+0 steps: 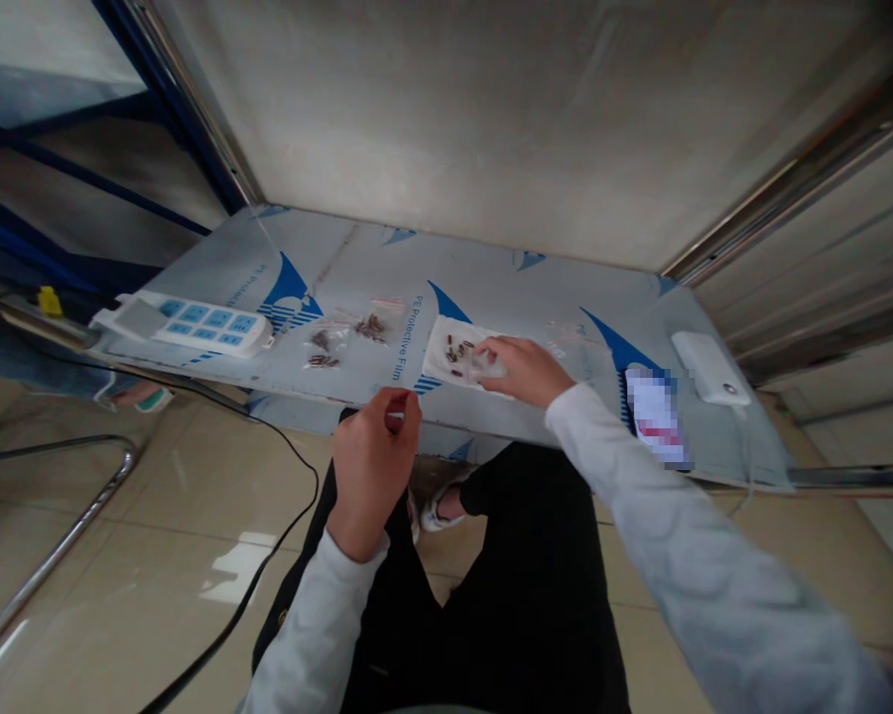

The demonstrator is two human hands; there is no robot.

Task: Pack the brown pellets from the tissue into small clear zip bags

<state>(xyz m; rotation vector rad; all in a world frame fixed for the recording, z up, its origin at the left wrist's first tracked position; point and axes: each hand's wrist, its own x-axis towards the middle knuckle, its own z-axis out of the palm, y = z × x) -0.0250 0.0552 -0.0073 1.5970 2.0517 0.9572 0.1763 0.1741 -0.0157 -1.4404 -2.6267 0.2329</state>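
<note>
Small dark brown and metallic pieces (459, 349) lie scattered on a white sheet (438, 369) near the middle of the table's front edge. My right hand (521, 369) reaches over the right side of this sheet, thumb and fingers drawn together at the pieces. Whatever sits between those fingertips is too small to make out. My left hand (378, 461) is closed in a pinch just in front of the table edge, above my lap. Its fingers hide what they hold, if anything. Left of the sheet are two clear plastic bags, one with reddish-brown pieces (370, 325), the other with darker ones (322, 359).
A white power strip (208, 325) lies at the table's left end. On the right are a pixelated phone-like object (656, 416) and a white device (710, 369) with a cable. Another clear bag (566, 339) rests behind my right hand. Film-covered metal forms the tabletop (476, 263).
</note>
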